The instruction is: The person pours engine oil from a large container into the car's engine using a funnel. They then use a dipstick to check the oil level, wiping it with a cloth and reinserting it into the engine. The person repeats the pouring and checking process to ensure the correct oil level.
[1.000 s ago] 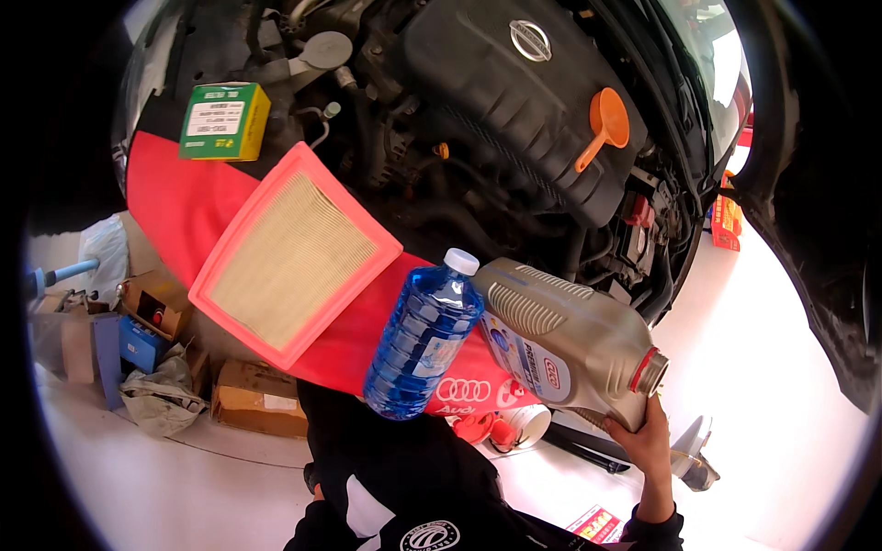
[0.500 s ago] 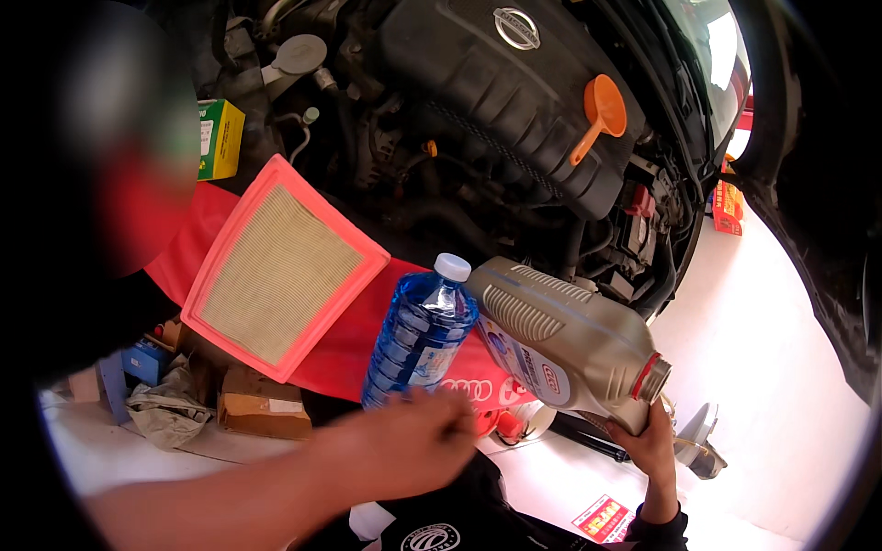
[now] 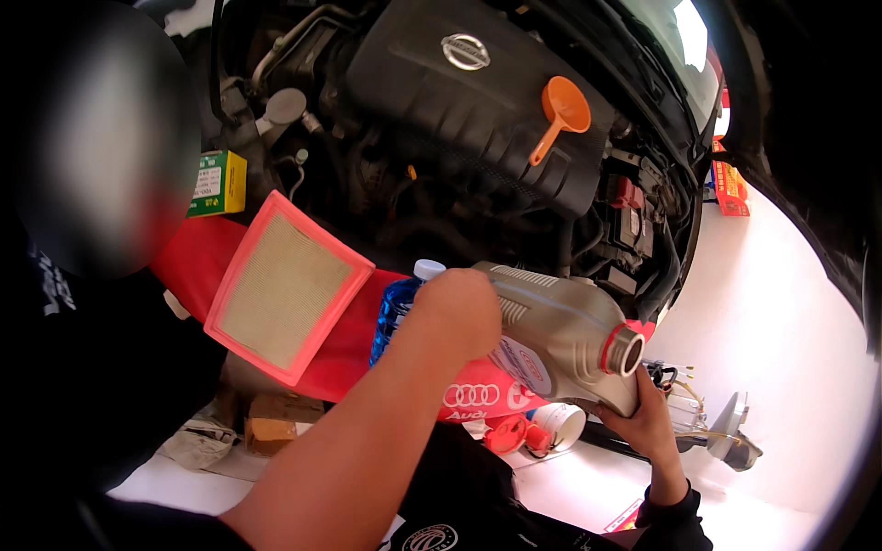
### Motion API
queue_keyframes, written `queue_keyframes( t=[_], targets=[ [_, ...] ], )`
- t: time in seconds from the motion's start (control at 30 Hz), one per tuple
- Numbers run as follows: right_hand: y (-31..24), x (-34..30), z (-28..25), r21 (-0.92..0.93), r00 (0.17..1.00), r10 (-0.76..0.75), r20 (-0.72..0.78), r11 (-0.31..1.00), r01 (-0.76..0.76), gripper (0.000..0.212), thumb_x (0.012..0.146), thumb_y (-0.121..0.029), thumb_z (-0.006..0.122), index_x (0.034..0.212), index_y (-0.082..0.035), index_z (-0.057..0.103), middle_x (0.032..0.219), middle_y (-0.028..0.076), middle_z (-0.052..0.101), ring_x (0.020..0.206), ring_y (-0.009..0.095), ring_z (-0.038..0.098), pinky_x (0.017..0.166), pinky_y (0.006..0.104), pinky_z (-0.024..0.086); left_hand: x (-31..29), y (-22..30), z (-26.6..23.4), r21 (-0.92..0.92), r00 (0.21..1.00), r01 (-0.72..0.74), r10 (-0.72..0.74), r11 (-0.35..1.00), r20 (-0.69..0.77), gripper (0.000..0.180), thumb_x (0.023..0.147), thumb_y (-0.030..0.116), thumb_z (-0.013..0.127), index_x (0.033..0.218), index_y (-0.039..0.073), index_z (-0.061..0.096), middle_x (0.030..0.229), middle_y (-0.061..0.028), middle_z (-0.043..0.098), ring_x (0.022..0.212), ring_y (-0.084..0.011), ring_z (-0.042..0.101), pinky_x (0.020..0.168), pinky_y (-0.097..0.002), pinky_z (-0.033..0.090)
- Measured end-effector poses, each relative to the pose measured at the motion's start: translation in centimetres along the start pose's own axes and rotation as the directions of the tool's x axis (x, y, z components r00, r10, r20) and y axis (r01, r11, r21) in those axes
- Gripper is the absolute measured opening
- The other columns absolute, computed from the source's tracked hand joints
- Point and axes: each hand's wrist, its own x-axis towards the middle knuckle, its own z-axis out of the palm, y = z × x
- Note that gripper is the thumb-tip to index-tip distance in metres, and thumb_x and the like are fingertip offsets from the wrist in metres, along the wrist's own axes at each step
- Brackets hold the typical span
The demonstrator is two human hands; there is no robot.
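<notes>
A grey-gold motor oil jug (image 3: 570,317) lies tilted on its side, its uncapped mouth with a red ring pointing right. My right hand (image 3: 643,418) grips it from below near the neck. At the jug's left end is my left hand (image 3: 459,312), its fingers curled closed; what they hold, if anything, is hidden. That hand and forearm partly cover a bottle of blue liquid (image 3: 390,312) with a white cap. Left of the bottle, a pleated air filter (image 3: 285,285) with a pink-red frame rests on a red cover (image 3: 197,253).
An orange funnel (image 3: 565,106) lies on the black engine cover (image 3: 441,101). A green-yellow box (image 3: 220,184) stands at the left edge of the engine bay. A person in black (image 3: 110,386) is close on the left. Cardboard boxes (image 3: 276,427) and a white bucket (image 3: 560,424) are below.
My left hand has moved up and slightly right, from in front of the blue bottle to the jug's left end. The jug's mouth has turned more toward me in my right hand.
</notes>
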Motion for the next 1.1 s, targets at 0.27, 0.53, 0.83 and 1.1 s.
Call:
queue_keyframes(
  t=[0.27,0.53,0.83,1.1],
  targets=[
    [2.1,0.2,-0.9,0.186,0.995,-0.100,0.008,0.978,0.097,0.074,0.069,-0.017,0.080,0.133,-0.002,0.045,0.108,0.017,0.064,0.101,0.023,0.063,0.089,0.0342,0.047,-10.9,1.6,2.1,0.286,0.953,-0.298,0.302,0.911,0.030,0.019,0.072,0.010,0.058,0.087,0.002,0.067,0.090,-0.0143,0.065,0.087,-0.0277,0.060,0.077,-0.0365,0.050],
    [7.4,0.2,-0.1,0.528,0.971,-0.214,-0.104,0.816,0.236,0.074,0.071,-0.022,0.079,0.133,-0.002,0.044,0.105,0.017,0.065,0.091,0.023,0.066,0.079,0.0331,0.052,-17.3,5.0,21.6,-0.123,0.858,-0.224,0.136,0.967,-0.496,0.034,0.083,0.016,0.067,0.114,0.006,0.060,0.117,-0.0112,0.060,0.106,-0.0303,0.059,0.087,-0.0410,0.050],
    [9.4,-1.4,4.0,0.834,0.913,-0.361,-0.192,0.430,0.346,0.063,0.088,-0.022,0.067,0.134,0.002,0.032,0.101,0.014,0.053,0.095,0.021,0.055,0.083,0.0329,0.046,-6.1,20.1,21.8,-0.238,0.651,-0.260,-0.012,0.936,-0.759,0.085,0.078,0.023,0.076,0.142,0.001,0.025,0.118,-0.0175,0.057,0.106,-0.0311,0.059,0.089,-0.0360,0.049],
    [14.0,-1.4,3.3,0.867,0.717,-0.584,-0.380,0.045,0.496,0.031,0.096,-0.017,0.053,0.119,0.004,0.051,0.108,0.011,0.051,0.106,0.020,0.051,0.090,0.0293,0.041,-4.0,21.9,18.3,-0.159,0.554,-0.255,0.010,0.954,-0.832,0.054,0.075,0.012,0.076,0.119,0.000,0.047,0.099,-0.0110,0.062,0.088,-0.0226,0.061,0.077,-0.0338,0.050]
  ],
)
